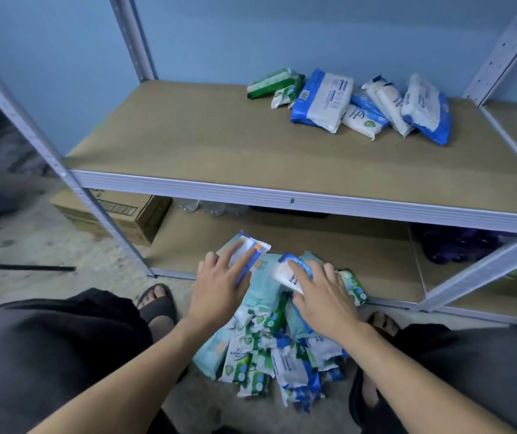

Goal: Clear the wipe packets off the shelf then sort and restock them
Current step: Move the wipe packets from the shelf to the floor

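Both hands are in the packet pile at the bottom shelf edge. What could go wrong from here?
1. The pile straddles the bottom shelf lip and the floor; pulling from the top, where the left hand rests and the right hand grips a white packet, may slide others off towards the feet.
2. Green, blue and pale teal designs overlap in it, so a missort seems likely.
3. The upper-shelf packets lean loosely on each other; additions may topple them.

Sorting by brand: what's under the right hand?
The right hand grips a white-and-blue wipe packet atop the pile of wipe packets. Whatever lies beneath its palm is covered.
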The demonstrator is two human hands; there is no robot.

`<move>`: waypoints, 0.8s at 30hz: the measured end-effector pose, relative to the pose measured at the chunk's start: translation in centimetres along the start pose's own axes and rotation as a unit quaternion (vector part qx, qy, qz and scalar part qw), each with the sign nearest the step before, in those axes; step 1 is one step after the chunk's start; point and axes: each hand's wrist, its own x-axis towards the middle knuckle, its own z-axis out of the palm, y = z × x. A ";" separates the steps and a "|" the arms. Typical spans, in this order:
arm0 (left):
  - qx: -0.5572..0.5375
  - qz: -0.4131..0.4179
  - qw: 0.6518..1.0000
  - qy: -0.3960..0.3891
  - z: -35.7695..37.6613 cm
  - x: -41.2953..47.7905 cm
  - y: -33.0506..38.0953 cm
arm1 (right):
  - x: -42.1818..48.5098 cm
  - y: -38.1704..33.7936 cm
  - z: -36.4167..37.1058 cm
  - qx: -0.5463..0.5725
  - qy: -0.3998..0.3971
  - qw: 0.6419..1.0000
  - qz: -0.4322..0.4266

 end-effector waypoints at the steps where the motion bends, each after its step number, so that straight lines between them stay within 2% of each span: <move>1: -0.003 -0.024 0.999 -0.029 1.0 -0.8 -0.6 | 0.1 0.2 0.8 0.003 -0.023 1.000 0.012; 6: -0.026 -0.168 0.975 -0.147 6.1 -3.5 -3.0 | 1.4 1.1 4.7 0.011 -0.095 0.993 0.075; 12: -0.032 -0.304 0.930 -0.204 10.4 -5.9 -4.1 | 4.1 1.1 9.1 0.086 -0.134 0.971 0.180; 15: -0.085 -0.349 0.901 -0.243 12.8 -7.4 -4.7 | 4.5 1.3 11.4 0.106 -0.159 0.967 0.170; 18: -0.146 -0.393 0.873 -0.249 14.6 -8.4 -5.0 | 4.5 1.3 13.1 0.094 -0.185 0.966 0.156; 21: -0.141 -0.432 0.851 -0.264 15.8 -9.5 -5.6 | 4.3 0.6 14.1 0.067 -0.197 0.966 0.155; 24: -0.106 -0.438 0.848 -0.277 16.7 -10.6 -6.5 | 4.2 0.1 14.8 0.038 -0.202 0.966 0.157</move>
